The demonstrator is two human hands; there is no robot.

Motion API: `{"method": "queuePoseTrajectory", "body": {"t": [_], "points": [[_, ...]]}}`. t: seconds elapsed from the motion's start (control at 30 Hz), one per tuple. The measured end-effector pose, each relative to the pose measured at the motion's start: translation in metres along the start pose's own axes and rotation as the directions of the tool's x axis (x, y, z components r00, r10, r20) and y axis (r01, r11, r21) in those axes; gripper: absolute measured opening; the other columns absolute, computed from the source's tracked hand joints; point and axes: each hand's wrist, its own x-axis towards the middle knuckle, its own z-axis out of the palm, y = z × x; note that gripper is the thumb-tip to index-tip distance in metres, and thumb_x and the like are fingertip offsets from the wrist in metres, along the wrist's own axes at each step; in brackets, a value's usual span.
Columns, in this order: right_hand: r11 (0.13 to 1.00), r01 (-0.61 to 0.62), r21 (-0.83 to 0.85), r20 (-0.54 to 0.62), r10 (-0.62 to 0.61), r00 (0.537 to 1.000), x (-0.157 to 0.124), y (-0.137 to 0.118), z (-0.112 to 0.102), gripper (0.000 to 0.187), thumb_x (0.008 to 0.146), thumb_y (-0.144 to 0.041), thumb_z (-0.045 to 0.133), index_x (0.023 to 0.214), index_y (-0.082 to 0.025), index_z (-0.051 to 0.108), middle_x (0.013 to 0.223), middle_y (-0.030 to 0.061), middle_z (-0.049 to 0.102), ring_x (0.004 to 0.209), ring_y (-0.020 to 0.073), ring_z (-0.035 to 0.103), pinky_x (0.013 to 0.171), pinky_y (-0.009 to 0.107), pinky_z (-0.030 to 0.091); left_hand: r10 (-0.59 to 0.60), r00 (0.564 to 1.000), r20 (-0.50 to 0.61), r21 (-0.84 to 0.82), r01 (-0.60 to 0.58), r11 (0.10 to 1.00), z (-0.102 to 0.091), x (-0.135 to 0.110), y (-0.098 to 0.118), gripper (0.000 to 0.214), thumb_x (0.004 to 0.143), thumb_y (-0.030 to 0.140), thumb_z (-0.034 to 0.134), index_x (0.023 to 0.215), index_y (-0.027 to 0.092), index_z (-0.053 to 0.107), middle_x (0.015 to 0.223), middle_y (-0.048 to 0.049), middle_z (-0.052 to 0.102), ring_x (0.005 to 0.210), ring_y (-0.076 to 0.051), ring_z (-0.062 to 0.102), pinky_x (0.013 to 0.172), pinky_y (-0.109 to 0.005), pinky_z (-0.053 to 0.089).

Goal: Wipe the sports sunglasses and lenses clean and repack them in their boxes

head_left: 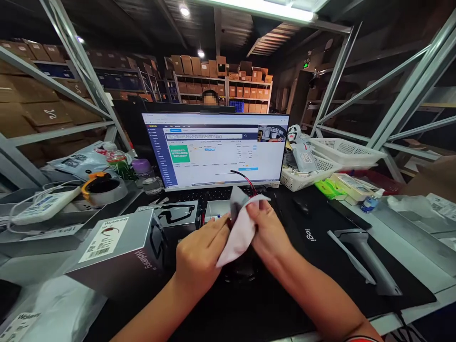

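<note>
My right hand [270,230] is closed on a white cloth [238,242], thumb on top. The cloth is folded over something mostly hidden; a thin curved red and black piece [247,178] sticks out above it. My left hand [204,244] is closed at the cloth's left side, fingers bent toward the covered thing; what they grip is hidden. Below the hands lies a glossy black object [240,273], partly covered. Just behind them stands an open grey box [218,208]. Left of my left hand is a grey carton [121,247] marked Wakening.
A monitor [217,152] stands behind a keyboard [217,194]. On the right are a mouse [301,205], a barcode scanner [370,261], a spray bottle [371,201] and white baskets [309,178]. Tape [107,187] and a purple-capped bottle [147,176] are left. Someone sits beyond the monitor.
</note>
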Motion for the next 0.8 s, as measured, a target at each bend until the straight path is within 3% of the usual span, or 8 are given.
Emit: {"method": "queuePoseTrajectory", "body": {"t": [0.1, 0.17, 0.23, 0.43, 0.53, 0.63, 0.7, 0.8], "points": [[0.904, 0.292, -0.311, 0.097, -0.275, 0.957, -0.018, 0.026, 0.005, 0.041, 0.063, -0.020, 0.084, 0.053, -0.020, 0.044, 0.054, -0.0059, 0.049, 0.054, 0.0102, 0.043, 0.053, 0.023, 0.039, -0.165, 0.986, -0.001, -0.021, 0.165, 0.986, -0.006, 0.000, -0.002, 0.012, 0.092, 0.012, 0.057, 0.102, 0.014, 0.064, 0.101, -0.0134, 0.076, 0.086, -0.022, 0.075, 0.071, -0.027, 0.059], [0.696, 0.534, -0.480, 0.256, -0.470, 0.844, -0.024, 0.032, 0.005, 0.047, 0.069, -0.013, 0.077, 0.048, -0.019, 0.035, 0.050, -0.0062, 0.042, 0.052, 0.0095, 0.038, 0.052, 0.024, 0.033, -0.230, 0.973, -0.016, -0.039, 0.230, 0.973, -0.007, -0.001, -0.002, 0.012, 0.089, 0.012, 0.057, 0.099, 0.016, 0.062, 0.099, -0.0120, 0.075, 0.088, -0.022, 0.075, 0.072, -0.027, 0.060], [0.538, 0.641, -0.547, 0.345, -0.553, 0.758, -0.022, 0.027, 0.002, 0.047, 0.072, -0.011, 0.074, 0.048, -0.019, 0.034, 0.050, -0.0059, 0.042, 0.052, 0.0095, 0.038, 0.053, 0.024, 0.031, -0.255, 0.967, -0.008, -0.028, 0.254, 0.967, -0.005, -0.002, 0.000, 0.018, 0.086, 0.010, 0.056, 0.102, 0.017, 0.061, 0.100, -0.0112, 0.075, 0.092, -0.023, 0.075, 0.077, -0.030, 0.062], [0.629, 0.393, -0.671, 0.102, -0.447, 0.889, 0.003, -0.020, -0.016, 0.051, 0.065, -0.031, 0.088, 0.054, -0.022, 0.038, 0.052, -0.0057, 0.046, 0.051, 0.0103, 0.037, 0.048, 0.025, 0.029, -0.197, 0.920, 0.339, 0.050, 0.192, 0.980, -0.007, 0.002, -0.005, 0.058, 0.081, 0.012, 0.063, 0.137, 0.010, 0.048, 0.141, -0.0192, 0.058, 0.132, -0.035, 0.055, 0.113, -0.061, 0.042], [0.565, 0.406, -0.718, 0.160, -0.434, 0.887, 0.012, -0.043, -0.025, 0.050, 0.066, -0.032, 0.087, 0.055, -0.022, 0.038, 0.053, -0.0060, 0.044, 0.053, 0.0107, 0.037, 0.051, 0.025, 0.029, -0.270, 0.934, 0.236, 0.169, 0.234, 0.958, -0.018, 0.008, -0.011, 0.059, 0.086, 0.010, 0.060, 0.143, 0.010, 0.044, 0.142, -0.0188, 0.057, 0.134, -0.033, 0.053, 0.116, -0.061, 0.036], [0.392, 0.524, -0.756, 0.419, -0.325, 0.848, 0.013, -0.052, -0.026, 0.050, 0.070, -0.024, 0.082, 0.053, -0.021, 0.035, 0.052, -0.0066, 0.040, 0.053, 0.0101, 0.034, 0.052, 0.025, 0.027, -0.253, 0.957, 0.140, 0.226, 0.218, 0.949, -0.028, 0.013, -0.006, 0.068, 0.087, 0.007, 0.060, 0.151, 0.009, 0.034, 0.154, -0.0203, 0.043, 0.148, -0.033, 0.034, 0.122, -0.061, 0.023], [0.303, 0.628, -0.717, 0.578, -0.244, 0.778, 0.008, -0.048, -0.022, 0.051, 0.073, -0.019, 0.079, 0.053, -0.021, 0.032, 0.052, -0.0067, 0.039, 0.052, 0.0099, 0.034, 0.053, 0.026, 0.027, -0.202, 0.954, 0.223, 0.161, 0.168, 0.973, -0.032, 0.014, 0.003, 0.072, 0.087, 0.007, 0.060, 0.153, 0.012, 0.031, 0.159, -0.0170, 0.036, 0.152, -0.032, 0.024, 0.125, -0.059, 0.015], [0.271, 0.733, -0.623, 0.710, -0.196, 0.676, -0.005, -0.032, -0.012, 0.053, 0.078, -0.019, 0.076, 0.054, -0.021, 0.028, 0.050, -0.0068, 0.036, 0.051, 0.0104, 0.034, 0.053, 0.026, 0.027, -0.123, 0.923, 0.364, 0.011, 0.128, 0.992, -0.034, 0.013, 0.011, 0.068, 0.088, 0.008, 0.057, 0.152, 0.012, 0.034, 0.154, -0.0126, 0.046, 0.148, -0.029, 0.035, 0.127, -0.056, 0.009]]}}
